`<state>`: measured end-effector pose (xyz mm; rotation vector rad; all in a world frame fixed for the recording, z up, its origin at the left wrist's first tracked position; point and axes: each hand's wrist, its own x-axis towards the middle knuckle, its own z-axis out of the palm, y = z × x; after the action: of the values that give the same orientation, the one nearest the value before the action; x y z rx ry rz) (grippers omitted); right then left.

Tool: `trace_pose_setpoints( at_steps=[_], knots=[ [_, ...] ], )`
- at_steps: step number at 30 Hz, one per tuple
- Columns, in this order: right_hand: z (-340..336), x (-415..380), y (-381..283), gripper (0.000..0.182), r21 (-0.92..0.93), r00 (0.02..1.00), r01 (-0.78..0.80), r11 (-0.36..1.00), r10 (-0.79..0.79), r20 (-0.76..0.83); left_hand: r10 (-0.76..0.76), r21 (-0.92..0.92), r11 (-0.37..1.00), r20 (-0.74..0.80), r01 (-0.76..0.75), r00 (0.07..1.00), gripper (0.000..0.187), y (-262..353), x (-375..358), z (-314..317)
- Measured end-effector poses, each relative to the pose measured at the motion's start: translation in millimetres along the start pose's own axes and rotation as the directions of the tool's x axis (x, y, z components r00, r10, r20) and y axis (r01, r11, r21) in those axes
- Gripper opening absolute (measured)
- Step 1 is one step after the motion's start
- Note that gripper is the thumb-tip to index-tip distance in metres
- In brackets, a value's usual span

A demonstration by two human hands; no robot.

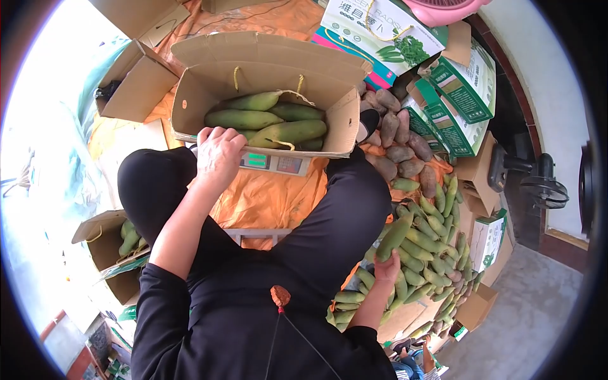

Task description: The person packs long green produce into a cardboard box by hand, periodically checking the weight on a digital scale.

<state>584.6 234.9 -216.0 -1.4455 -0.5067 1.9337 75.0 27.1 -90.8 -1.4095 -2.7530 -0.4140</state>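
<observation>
An open cardboard box holds several green radishes and stands on a scale with a lit green display. My left hand grips the near left edge of the box, its fingers curled over the rim. Off to the right, my right hand is closed around the lower end of a green radish, held above a large pile of green radishes. Yellow cord handles show on the box's far wall.
Reddish tubers lie right of the box. Green and white cartons stand at the upper right, near a black fan. Another box with radishes is at the left. Part of another person shows at the bottom.
</observation>
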Motion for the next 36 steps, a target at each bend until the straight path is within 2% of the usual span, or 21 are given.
trace_pose_setpoints(
  at_steps=[1, 2, 4, 5, 7, 8, 10, 11, 13, 14, 16, 17, 19, 20, 23, 25, 27, 29, 31, 33, 36],
  knots=[
    [16, -5, -11, 0.046, -0.084, 0.995, 0.086, 0.993, -0.081, 0.065, 0.001, 0.001, 1.0, 0.004, -0.001, 1.0, 0.014, 0, 0, 0],
    [34, -9, -23, 0.046, -0.086, 0.994, 0.09, 0.992, -0.084, 0.068, 0.006, 0.0, 1.0, 0.0, -0.006, 1.0, 0.014, 0, -1, -1],
    [74, -20, -49, 0.064, -0.189, 0.96, 0.194, 0.963, -0.147, 0.239, 0.004, -0.005, 1.0, -0.003, -0.004, 1.0, 0.014, 0, -1, -2],
    [94, -25, -61, 0.064, -0.191, 0.959, 0.197, 0.962, -0.149, 0.241, 0.006, -0.007, 1.0, 0.0, -0.006, 1.0, 0.014, -1, -2, -2],
    [134, -34, -85, 0.072, -0.317, 0.892, 0.333, 0.888, -0.189, 0.41, 0.008, -0.01, 1.0, 0.001, -0.008, 1.0, 0.013, -2, -2, -3],
    [154, -39, -97, 0.072, -0.32, 0.892, 0.336, 0.886, -0.191, 0.41, 0.012, -0.011, 1.0, 0.006, -0.012, 1.0, 0.013, -2, -2, -3],
    [194, -47, -115, 0.081, -0.385, 0.806, 0.451, 0.805, -0.182, 0.564, 0.012, -0.013, 1.0, 0.006, -0.012, 1.0, 0.013, -1, -2, -3],
    [212, -48, -123, 0.081, -0.386, 0.807, 0.451, 0.804, -0.183, 0.562, 0.013, -0.012, 1.0, 0.009, -0.013, 1.0, 0.014, -1, -2, -4],
    [249, -48, -136, 0.083, -0.428, 0.726, 0.425, 0.798, -0.017, 0.688, 0.028, -0.025, 0.999, 0.0, -0.028, 1.0, 0.015, -3, -3, -4],
    [266, -48, -139, 0.083, -0.428, 0.727, 0.425, 0.798, -0.019, 0.687, 0.041, -0.037, 0.998, -0.009, -0.041, 0.999, 0.017, -3, -4, -4],
    [302, -47, -140, 0.079, -0.485, 0.645, 0.448, 0.751, 0.104, 0.757, 0.043, -0.059, 0.997, -0.019, -0.044, 0.999, 0.019, -4, -5, -4],
    [320, -47, -140, 0.079, -0.485, 0.646, 0.447, 0.751, 0.104, 0.756, 0.044, -0.079, 0.996, -0.029, -0.047, 0.999, 0.021, -4, -5, -5],
    [355, -47, -136, 0.073, -0.541, 0.529, 0.46, 0.704, 0.273, 0.804, 0.038, -0.087, 0.995, -0.052, -0.043, 0.998, 0.022, -4, -7, -5],
    [371, -47, -133, 0.073, -0.542, 0.529, 0.46, 0.703, 0.273, 0.803, 0.032, -0.096, 0.995, -0.075, -0.039, 0.997, 0.023, -3, -8, -5],
    [416, -46, -115, 0.062, -0.622, 0.409, 0.406, 0.669, 0.476, 0.779, -0.002, -0.142, 0.99, -0.121, -0.015, 0.993, 0.025, -2, -9, -10],
    [437, -33, -95, 0.058, -0.671, 0.431, 0.371, 0.642, 0.521, 0.737, -0.02, -0.132, 0.991, -0.134, 0.002, 0.991, 0.026, -3, -9, -14],
    [452, -17, -76, 0.055, -0.711, 0.525, 0.508, 0.487, 0.48, 0.703, -0.032, -0.114, 0.993, -0.136, 0.017, 0.99, 0.029, -3, -10, -16],
    [456, -16, -68, 0.055, -0.7, 0.653, 0.68, 0.218, 0.256, 0.713, -0.028, -0.122, 0.992, -0.163, 0.007, 0.986, 0.028, -5, -9, -15],
    [448, -11, -79, 0.049, -0.623, 0.612, 0.727, 0.287, 0.138, 0.778, -0.039, -0.119, 0.993, -0.159, 0.021, 0.986, 0.028, -6, -9, -14],
    [429, -15, -103, 0.044, -0.638, 0.667, 0.619, 0.457, 0.122, 0.735, -0.036, -0.126, 0.992, -0.14, 0.019, 0.989, 0.028, -6, -9, -13],
    [367, 1, -127, 0.038, -0.613, 0.755, 0.552, 0.565, -0.026, 0.655, -0.034, -0.129, 0.992, -0.135, 0.017, 0.99, 0.028, -3, -8, -10]
  ],
)
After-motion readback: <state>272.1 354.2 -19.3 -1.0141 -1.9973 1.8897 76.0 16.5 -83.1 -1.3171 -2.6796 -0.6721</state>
